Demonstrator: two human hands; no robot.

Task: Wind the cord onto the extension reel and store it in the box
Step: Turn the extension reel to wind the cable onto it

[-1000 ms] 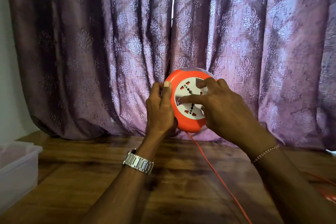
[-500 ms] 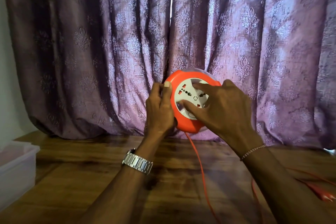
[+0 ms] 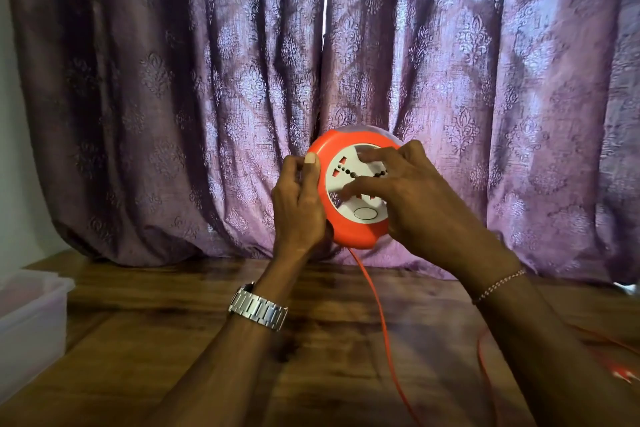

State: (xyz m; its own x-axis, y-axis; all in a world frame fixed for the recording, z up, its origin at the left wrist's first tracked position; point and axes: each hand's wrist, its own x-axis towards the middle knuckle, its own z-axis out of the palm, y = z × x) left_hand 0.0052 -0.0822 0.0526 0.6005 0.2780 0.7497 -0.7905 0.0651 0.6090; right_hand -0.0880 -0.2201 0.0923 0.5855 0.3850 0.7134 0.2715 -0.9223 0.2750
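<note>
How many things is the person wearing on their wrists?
2: a silver metal link watch on the left wrist, and a thin beaded bracelet on the right wrist. Anything further up the arms is out of view.

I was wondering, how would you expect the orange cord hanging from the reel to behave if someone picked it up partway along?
The orange cord is probably floppy: it hangs from the reel and curves loosely across the wooden surface. It looks thin, so likely light. Lifted mid-length, it would probably sag on both sides.
</note>
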